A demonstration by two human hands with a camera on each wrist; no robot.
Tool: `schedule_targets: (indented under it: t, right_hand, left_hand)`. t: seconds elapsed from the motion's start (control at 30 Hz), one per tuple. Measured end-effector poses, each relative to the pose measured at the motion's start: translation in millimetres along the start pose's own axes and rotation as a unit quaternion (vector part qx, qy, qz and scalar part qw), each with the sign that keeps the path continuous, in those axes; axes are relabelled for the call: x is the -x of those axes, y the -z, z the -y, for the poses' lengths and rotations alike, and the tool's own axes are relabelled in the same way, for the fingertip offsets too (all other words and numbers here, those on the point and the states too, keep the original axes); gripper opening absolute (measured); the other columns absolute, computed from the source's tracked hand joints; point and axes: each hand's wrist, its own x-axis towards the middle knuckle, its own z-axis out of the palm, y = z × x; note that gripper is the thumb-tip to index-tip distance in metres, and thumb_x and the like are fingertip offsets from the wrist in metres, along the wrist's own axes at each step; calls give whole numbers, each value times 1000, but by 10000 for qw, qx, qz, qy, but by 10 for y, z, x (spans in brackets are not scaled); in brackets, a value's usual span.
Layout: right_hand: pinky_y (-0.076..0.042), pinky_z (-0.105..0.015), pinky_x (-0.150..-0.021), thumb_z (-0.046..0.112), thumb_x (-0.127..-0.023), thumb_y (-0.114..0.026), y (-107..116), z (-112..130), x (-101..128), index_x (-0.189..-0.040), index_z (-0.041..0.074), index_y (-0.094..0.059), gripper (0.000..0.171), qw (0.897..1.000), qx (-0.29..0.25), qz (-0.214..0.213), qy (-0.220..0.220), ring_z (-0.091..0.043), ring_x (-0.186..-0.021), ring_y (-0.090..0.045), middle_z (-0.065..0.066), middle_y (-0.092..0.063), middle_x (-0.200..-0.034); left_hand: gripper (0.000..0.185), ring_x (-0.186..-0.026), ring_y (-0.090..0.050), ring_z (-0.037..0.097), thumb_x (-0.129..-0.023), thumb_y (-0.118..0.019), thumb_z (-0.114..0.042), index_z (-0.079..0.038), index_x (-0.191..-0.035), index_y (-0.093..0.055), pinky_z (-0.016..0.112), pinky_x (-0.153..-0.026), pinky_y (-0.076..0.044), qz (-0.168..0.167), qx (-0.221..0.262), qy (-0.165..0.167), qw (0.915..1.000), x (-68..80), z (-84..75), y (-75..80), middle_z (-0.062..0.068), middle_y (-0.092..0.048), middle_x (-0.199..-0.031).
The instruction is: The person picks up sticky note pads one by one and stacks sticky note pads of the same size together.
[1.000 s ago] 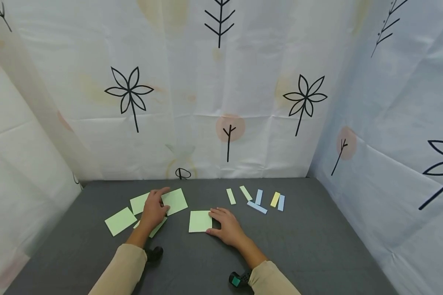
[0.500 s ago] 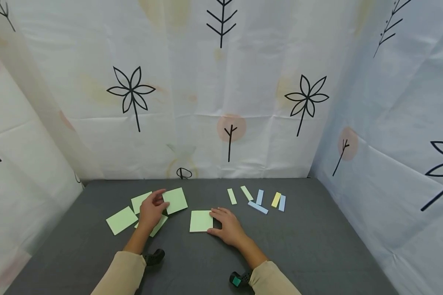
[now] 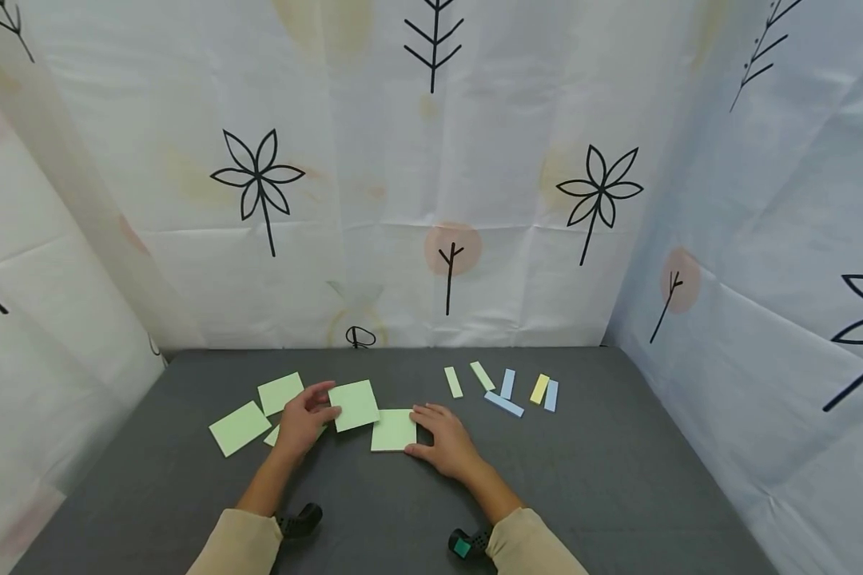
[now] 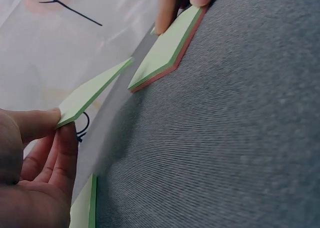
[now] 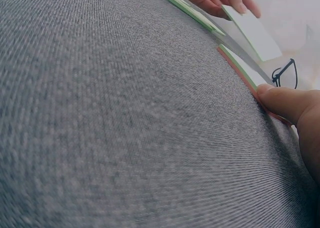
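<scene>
Left hand: left hand [image 3: 304,417], lower left of centre in the head view, pinches a green note [image 3: 355,404] between thumb and fingers; the left wrist view shows the note [image 4: 92,90] lifted off the cloth, its near corner at the fingertips [image 4: 42,123].
Held note: just left of the pad [image 3: 393,430], its right edge over the pad's upper left corner in the head view; whether they touch cannot be told.
Right hand: right hand [image 3: 446,441], at centre bottom of the head view, rests on the cloth with fingers laid on the pad's right edge; the right wrist view shows a thumb [image 5: 287,104] pressed to the pad's side, fingers lightly curved, not closed round it.
Pad: green sheets on a reddish base [image 4: 167,48], flat on the grey cloth [image 3: 604,479].
Loose notes: three green squares left of the left hand, one [image 3: 239,428] far left, one [image 3: 280,393] above it, one partly under the hand.
Strips: green, blue and yellow strips [image 3: 503,389] right of centre, well apart from both hands.
Backdrop: white curtain [image 3: 431,176] with black leaf prints.
</scene>
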Motion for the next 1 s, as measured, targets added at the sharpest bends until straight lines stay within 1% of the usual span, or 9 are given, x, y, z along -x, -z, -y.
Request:
schedule_targets:
  t: [0.13,0.27,0.37,0.47,0.6,0.83,1.0]
  right_hand:
    - [-33,-50,-107,33,-87,-73,-4,-5,1,-135,6,-58,58,10000,-13,5,-20,-28,-135,-40,-6,-52,-142]
    - [-34,-50,-106,33,-87,-74,-12,-9,4,-135,7,-58,58,10000,-16,-34,-22,-28,-135,-40,-6,-53,-141]
    - [-36,-50,-105,33,-86,-75,-17,-6,5,-138,10,-55,61,9998,-79,-87,-157,-28,-134,-41,-7,-52,-141]
    - [-38,-51,-102,34,-85,-76,-16,4,6,-142,14,-51,66,9992,-170,-105,-359,-29,-132,-43,-10,-51,-140]
    - [-39,-53,-101,35,-84,-76,-3,21,6,-145,16,-47,70,9983,-243,-64,-532,-30,-132,-43,-11,-49,-141]
    - [-39,-55,-100,34,-83,-78,1,12,5,-146,16,-45,74,9977,-397,-82,-542,-31,-132,-43,-10,-49,-142]
    - [-39,-55,-100,33,-82,-80,-10,-10,0,-147,16,-44,77,9978,-416,-92,-508,-30,-131,-43,-9,-49,-142]
  left_hand:
    - [49,-90,-64,22,-85,-71,-1,-2,-132,-58,28,-71,-53,283,-162,-116,9994,27,55,-46,21,-63,-115]
    - [47,-81,-64,20,-82,-72,3,1,-127,-61,31,-67,-54,541,-293,-166,9980,53,61,-97,19,-66,-105]
    - [46,-77,-64,19,-80,-73,4,2,-125,-62,32,-65,-55,643,-398,-184,9970,67,61,-144,17,-66,-102]
    - [46,-75,-65,20,-79,-72,7,4,-123,-62,34,-64,-56,711,-417,-275,9962,77,62,-189,18,-66,-101]
    - [45,-74,-66,21,-78,-73,8,4,-122,-63,35,-63,-57,628,-563,-439,9955,83,62,-248,18,-66,-103]
    - [43,-74,-65,18,-76,-77,3,-1,-118,-65,32,-62,-52,214,-1337,-715,9882,95,65,-348,15,-67,-102]
    - [42,-75,-65,19,-77,-77,1,-1,-117,-65,31,-61,-50,104,-1437,-759,9867,115,59,-410,14,-68,-101]
